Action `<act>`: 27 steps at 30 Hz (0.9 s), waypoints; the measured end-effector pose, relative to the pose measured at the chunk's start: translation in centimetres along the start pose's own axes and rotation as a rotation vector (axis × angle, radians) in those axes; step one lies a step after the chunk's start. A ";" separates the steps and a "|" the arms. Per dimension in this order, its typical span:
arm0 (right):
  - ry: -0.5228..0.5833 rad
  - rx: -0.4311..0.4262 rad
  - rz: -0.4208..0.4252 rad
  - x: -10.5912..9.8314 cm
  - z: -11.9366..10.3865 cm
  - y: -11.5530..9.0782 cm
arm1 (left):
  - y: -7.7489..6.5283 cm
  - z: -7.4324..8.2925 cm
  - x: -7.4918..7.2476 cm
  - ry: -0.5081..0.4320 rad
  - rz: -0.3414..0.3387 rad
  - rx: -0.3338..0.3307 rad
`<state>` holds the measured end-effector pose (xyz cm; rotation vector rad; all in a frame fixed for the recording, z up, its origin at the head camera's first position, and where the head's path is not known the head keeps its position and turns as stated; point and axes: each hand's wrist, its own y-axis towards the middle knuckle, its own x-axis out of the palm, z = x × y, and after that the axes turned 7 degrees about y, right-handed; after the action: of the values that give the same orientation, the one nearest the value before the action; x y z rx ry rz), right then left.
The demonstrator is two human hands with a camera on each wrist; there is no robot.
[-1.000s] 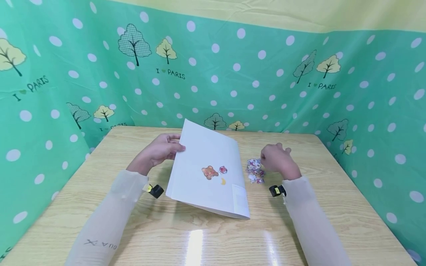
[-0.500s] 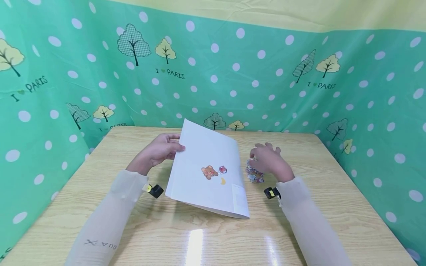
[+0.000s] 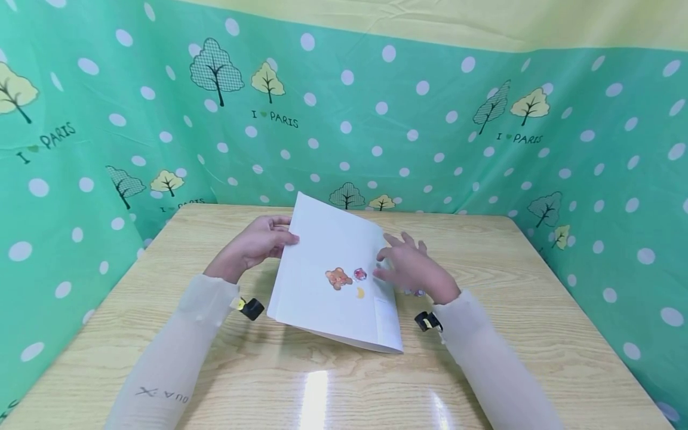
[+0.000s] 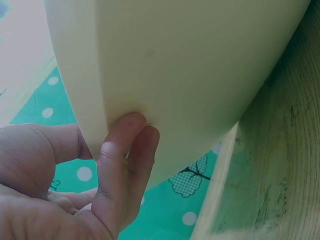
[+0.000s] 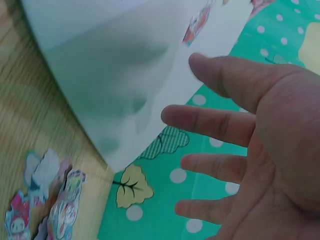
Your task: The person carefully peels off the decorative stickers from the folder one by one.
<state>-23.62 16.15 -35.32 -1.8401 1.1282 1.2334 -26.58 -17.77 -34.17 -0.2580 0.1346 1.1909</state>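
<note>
My left hand (image 3: 260, 242) pinches the left edge of a white paper folder (image 3: 322, 239), thumb in front and fingers (image 4: 120, 145) behind it, so that side is raised off the table. On its face are a brown bear sticker (image 3: 338, 279), a small round red sticker (image 3: 360, 274) and a yellow crescent moon sticker (image 3: 361, 292). My right hand (image 3: 414, 269) is over the folder's right edge, close to the red sticker. Its fingers (image 5: 210, 122) are spread, with nothing between them. Loose cut-out stickers (image 5: 65, 205) lie beside the folder, mostly hidden behind this hand in the head view.
The folder and sticker pile rest on a light wooden table (image 3: 510, 334). Behind and along both sides hangs a green dotted curtain (image 3: 376, 137) with printed trees. A pocket flap (image 3: 388, 322) shows at the folder's lower right.
My right hand has moved left from the sticker pile to the folder's right edge, its fingers spreading. My left hand and the folder have stayed in place.
</note>
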 end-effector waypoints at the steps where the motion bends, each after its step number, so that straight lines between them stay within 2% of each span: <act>1: 0.004 -0.006 -0.004 0.1 -0.2 0.0 | 0.0 0.0 0.0 0.000 -0.001 0.000; 17: -0.016 -0.137 0.051 1.3 -2.3 -0.2 | 0.1 -0.1 -0.1 -0.004 -0.004 0.005; 27: -0.121 -0.213 0.117 2.0 -3.2 0.0 | 0.0 -0.1 -0.1 -0.003 -0.004 0.002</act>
<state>-22.01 12.83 -36.05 -1.8445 1.0865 1.5629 -26.64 -17.88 -34.20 -0.2545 0.1327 1.1871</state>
